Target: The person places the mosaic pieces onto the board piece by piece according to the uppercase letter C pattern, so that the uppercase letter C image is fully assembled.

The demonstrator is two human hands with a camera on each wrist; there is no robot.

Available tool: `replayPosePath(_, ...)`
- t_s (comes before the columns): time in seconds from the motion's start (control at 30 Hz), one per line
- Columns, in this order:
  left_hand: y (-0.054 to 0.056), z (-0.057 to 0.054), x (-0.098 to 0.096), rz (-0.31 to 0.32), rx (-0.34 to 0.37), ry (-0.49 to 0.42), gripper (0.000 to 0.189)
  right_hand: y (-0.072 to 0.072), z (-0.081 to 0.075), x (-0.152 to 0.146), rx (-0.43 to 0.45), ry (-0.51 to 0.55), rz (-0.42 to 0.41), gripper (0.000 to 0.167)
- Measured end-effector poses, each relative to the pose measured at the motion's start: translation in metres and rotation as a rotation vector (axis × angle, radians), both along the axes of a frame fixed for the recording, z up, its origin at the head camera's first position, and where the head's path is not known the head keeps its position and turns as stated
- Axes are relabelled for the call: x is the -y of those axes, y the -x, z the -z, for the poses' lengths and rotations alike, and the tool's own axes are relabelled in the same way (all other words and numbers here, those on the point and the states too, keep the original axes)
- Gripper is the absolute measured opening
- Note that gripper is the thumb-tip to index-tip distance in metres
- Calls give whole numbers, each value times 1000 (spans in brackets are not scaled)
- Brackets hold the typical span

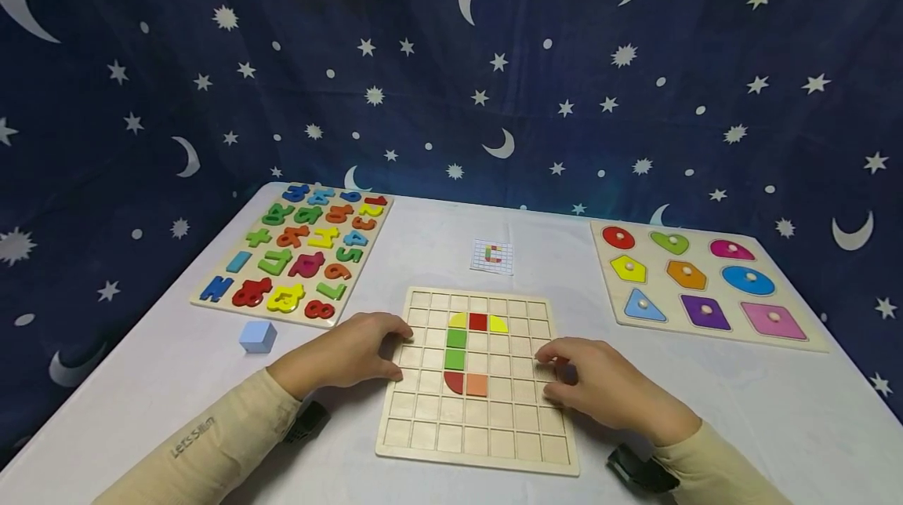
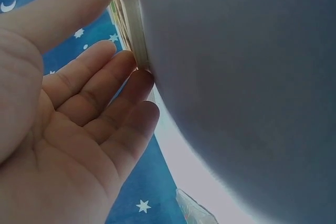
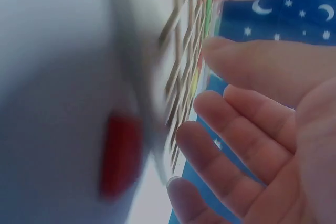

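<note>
A wooden grid board (image 1: 504, 442) lies on the table between both hands. On it sit a red square tile (image 1: 478, 322), yellow rounded tiles (image 1: 498, 324) on either side of it, two green squares (image 1: 455, 359), a dark red rounded tile (image 1: 454, 383) and an orange square (image 1: 476, 386), together forming a C-like outline. My left hand (image 1: 356, 352) touches the board's left edge, thumb and fingertips apart. At the right edge, my right hand (image 1: 600, 383) rests with thumb and fingers spread, fingertips at the rim. Neither hand grasps a tile.
Behind the board lies a small card (image 1: 492, 256) with a coloured grid pattern. A number puzzle (image 1: 367, 250) stands left, a shape puzzle (image 1: 663, 293) right. A blue cube (image 1: 258, 337) sits near the left forearm. A blurred red shape (image 3: 121, 156) shows in the right wrist view.
</note>
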State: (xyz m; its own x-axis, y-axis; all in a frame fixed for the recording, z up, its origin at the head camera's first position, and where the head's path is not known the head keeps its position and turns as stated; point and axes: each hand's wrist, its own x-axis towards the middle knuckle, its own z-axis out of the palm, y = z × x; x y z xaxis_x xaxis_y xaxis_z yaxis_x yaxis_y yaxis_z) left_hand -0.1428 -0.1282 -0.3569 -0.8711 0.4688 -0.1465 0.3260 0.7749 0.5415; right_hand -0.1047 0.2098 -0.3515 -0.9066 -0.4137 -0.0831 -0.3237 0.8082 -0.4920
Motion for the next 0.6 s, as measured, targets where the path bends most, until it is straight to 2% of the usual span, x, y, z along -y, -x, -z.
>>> replayPosePath(0.27,1,0,-1,-7,9,14,48,-8,2,-28,42,-37,97,35)
replayPosePath(0.6,0,0,-1,0,-1,7,47,-8,7,-43,67,-92,150,41)
